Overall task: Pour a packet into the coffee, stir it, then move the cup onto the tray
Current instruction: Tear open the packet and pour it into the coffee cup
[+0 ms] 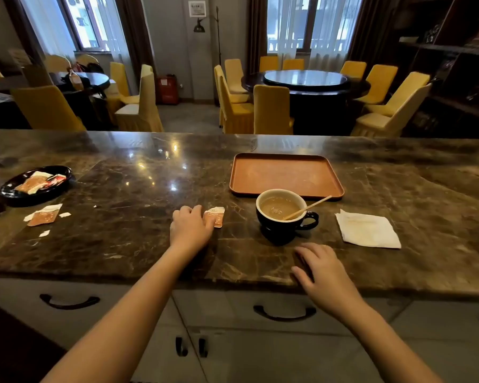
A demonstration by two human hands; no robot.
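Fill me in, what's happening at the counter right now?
A person is making coffee. The left hand rests on the counter with its fingers on a torn packet. The right hand lies flat and empty near the edge. The cup of milky coffee, stir stick leaning in it, is not yet on the tray behind it.

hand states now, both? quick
Left hand: open, fingertips resting on the torn orange packet, not gripping.
Right hand: open, flat on the brown marble counter, holding nothing.
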